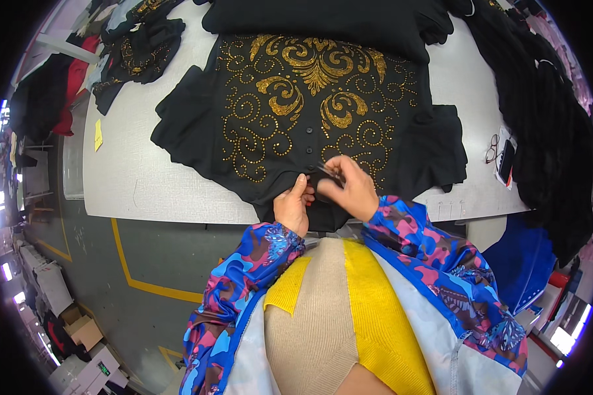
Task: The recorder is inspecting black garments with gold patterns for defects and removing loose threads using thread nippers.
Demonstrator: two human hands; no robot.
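A black garment (244, 105) with gold studded scrollwork and a column of dark buttons lies face up on the white table (118, 178). Low on its placket, near the table's front edge, my left hand (296, 204) pinches the black cloth, thumb upward. Just right of it my right hand (348, 184) is curled round a small dark metal tool (325, 169), which looks like thread snips, partly hidden by the fingers. The tool is close to the lowest visible buttons; whether it touches the cloth I cannot tell.
Folded black cloth (323, 16) lies beyond the garment. More decorated black pieces (138, 56) are at back left, near a yellow slip (98, 135). On the right sit glasses (491, 150), a phone (505, 161) and long black fabric (534, 118). A blue bin (527, 263) stands below.
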